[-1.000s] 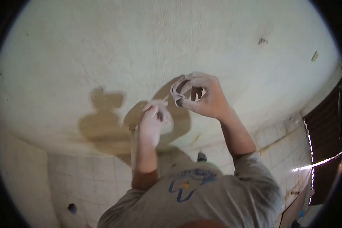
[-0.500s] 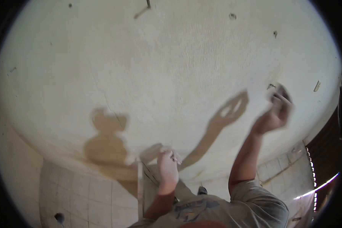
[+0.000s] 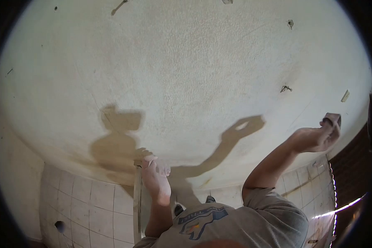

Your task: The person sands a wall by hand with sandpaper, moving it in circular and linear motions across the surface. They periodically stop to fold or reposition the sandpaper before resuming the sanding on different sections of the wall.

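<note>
A folded piece of sandpaper (image 3: 334, 118), brownish with a dark side, is pinched in my right hand (image 3: 318, 138). That hand is raised on the right, in front of the pale wall (image 3: 194, 82). My left hand (image 3: 156, 177) is coated in whitish dust and holds nothing, its fingers apart and slightly curled. It is low by the wall, right beside the upper end of a narrow upright board (image 3: 137, 194). Shadows of my head and arms fall across the wall.
A bare wire stub (image 3: 285, 89) and a small light-coloured block (image 3: 345, 96) stick out of the wall. Higher up is a fixing hole (image 3: 290, 24). Below lies a tiled floor (image 3: 91, 206) with a dark round object (image 3: 60, 225). Dark slatted material (image 3: 351, 177) borders the right.
My right hand has moved down and to the right, away from the wire stub, still with the sandpaper. My left hand has shifted left toward the board's end, and the view has turned slightly.
</note>
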A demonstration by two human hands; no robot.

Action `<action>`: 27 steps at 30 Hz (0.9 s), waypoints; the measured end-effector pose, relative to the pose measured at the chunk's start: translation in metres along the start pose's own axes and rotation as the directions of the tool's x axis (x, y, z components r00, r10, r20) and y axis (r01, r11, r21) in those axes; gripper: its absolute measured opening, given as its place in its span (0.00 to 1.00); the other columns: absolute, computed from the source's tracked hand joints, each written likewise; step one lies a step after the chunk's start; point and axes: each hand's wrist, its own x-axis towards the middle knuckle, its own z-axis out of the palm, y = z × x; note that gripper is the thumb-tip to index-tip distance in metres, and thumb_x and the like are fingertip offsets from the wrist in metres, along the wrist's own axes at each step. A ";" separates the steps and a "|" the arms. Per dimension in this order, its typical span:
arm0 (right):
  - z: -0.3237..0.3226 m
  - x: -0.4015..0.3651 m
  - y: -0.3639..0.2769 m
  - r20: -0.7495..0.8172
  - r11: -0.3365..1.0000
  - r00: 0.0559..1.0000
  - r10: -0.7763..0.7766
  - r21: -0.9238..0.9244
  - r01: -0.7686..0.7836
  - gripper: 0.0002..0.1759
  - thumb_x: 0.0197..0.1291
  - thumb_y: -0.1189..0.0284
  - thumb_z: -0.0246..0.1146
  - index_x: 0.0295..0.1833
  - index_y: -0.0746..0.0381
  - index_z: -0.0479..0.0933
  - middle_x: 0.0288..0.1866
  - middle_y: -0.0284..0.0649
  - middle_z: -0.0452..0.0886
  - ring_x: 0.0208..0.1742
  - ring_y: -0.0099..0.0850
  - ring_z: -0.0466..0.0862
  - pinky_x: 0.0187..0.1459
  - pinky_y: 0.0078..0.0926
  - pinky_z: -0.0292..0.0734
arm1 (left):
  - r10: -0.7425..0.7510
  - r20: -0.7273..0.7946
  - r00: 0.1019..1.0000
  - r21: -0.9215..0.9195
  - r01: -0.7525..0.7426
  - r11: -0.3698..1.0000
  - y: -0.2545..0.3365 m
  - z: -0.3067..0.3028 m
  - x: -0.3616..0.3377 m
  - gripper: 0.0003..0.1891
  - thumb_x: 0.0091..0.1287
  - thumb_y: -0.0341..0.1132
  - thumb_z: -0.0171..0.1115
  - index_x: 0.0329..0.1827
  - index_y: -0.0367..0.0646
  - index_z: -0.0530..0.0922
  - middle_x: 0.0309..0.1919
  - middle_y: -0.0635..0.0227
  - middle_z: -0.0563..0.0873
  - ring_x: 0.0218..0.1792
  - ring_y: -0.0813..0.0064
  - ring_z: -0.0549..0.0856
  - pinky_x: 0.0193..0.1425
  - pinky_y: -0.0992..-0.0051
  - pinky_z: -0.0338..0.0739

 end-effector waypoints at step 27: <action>-0.010 -0.086 -0.047 0.903 0.899 0.066 -0.424 0.412 0.147 0.12 0.60 0.73 0.68 0.50 0.61 0.82 0.55 0.43 0.83 0.59 0.34 0.83 0.56 0.37 0.78 | 0.647 -0.017 0.763 0.693 -0.458 0.557 -0.064 0.036 -0.005 0.06 0.72 0.28 0.56 0.36 0.39 0.79 0.31 0.72 0.78 0.37 0.79 0.75 0.46 0.77 0.70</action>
